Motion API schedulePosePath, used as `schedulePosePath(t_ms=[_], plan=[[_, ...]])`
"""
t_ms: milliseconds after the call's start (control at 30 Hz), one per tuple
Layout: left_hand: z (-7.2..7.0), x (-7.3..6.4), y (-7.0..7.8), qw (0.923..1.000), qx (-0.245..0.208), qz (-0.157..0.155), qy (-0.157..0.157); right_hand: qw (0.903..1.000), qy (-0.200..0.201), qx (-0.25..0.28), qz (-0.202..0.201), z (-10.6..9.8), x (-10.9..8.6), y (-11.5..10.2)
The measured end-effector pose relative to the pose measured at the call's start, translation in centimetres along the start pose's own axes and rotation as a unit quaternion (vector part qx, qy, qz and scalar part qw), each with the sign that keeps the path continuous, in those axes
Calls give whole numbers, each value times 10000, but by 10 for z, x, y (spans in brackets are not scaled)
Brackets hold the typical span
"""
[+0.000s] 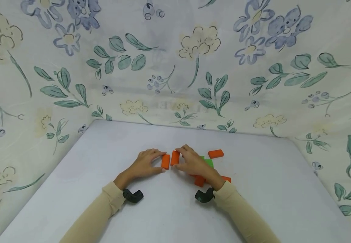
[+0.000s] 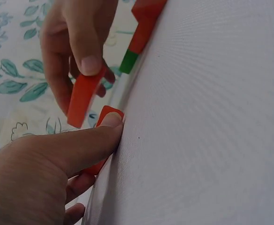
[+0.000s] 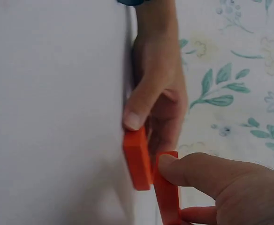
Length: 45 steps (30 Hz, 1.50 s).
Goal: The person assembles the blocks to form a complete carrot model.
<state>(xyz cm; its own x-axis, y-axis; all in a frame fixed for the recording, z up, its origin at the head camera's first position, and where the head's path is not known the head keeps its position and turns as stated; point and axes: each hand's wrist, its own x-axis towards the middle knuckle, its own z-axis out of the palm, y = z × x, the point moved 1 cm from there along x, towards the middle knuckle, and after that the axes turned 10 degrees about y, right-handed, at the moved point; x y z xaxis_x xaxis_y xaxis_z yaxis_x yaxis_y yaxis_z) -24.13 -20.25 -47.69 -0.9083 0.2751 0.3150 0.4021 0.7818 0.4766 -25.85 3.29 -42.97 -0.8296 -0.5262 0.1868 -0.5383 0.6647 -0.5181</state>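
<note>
On the white table, my left hand (image 1: 145, 164) holds an orange rectangular block (image 1: 165, 162) between thumb and fingertips. The left wrist view shows the thumb pressed on this block's end (image 2: 107, 111), low at the tabletop. Just to its right, my right hand (image 1: 195, 164) pinches a second orange block (image 1: 175, 158) by its ends. This one is slightly tilted and appears lifted off the surface in the left wrist view. A narrow gap separates the two blocks from above. Both stand side by side in the right wrist view, the left-hand block (image 3: 137, 158) beside the right-hand one (image 3: 167, 199).
Under and beside the right wrist lie several loose blocks, among them a green block (image 1: 208, 162) and an orange block (image 1: 199, 181), partly hidden by the arm. Farther back is a lone orange block (image 1: 216, 154). Floral cloth (image 1: 169, 67) borders the table (image 1: 169, 216) behind and at the sides.
</note>
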Motion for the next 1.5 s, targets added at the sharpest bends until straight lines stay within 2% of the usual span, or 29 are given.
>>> schedulePosePath(t_ms=[133,233,400,633,833,1100,1300,1400,1500], plan=[[1,-3,-2,10000,-42,31,36,9981,-51,-612,-102,16,3,4],[3,-5,-2,10000,-30,50,-3,9963,-64,-849,-142,24,3,5],[2,-5,1,9999,89,138,20,9966,33,-807,-176,24,2,6],[-1,-1,8,9998,18,147,117,9962,142,-812,-266,20,2,9],[2,0,6,9999,93,82,89,9972,78,-694,-258,19,2,8],[2,1,5,9997,112,196,87,9960,129,-778,-429,19,1,9],[2,3,5,9998,117,177,10,9950,24,-924,-385,16,2,9],[2,4,3,9998,116,89,-107,9966,-123,-729,-358,13,2,10],[1,5,1,9997,62,-21,-227,9992,-156,-263,-253,2,3,9]])
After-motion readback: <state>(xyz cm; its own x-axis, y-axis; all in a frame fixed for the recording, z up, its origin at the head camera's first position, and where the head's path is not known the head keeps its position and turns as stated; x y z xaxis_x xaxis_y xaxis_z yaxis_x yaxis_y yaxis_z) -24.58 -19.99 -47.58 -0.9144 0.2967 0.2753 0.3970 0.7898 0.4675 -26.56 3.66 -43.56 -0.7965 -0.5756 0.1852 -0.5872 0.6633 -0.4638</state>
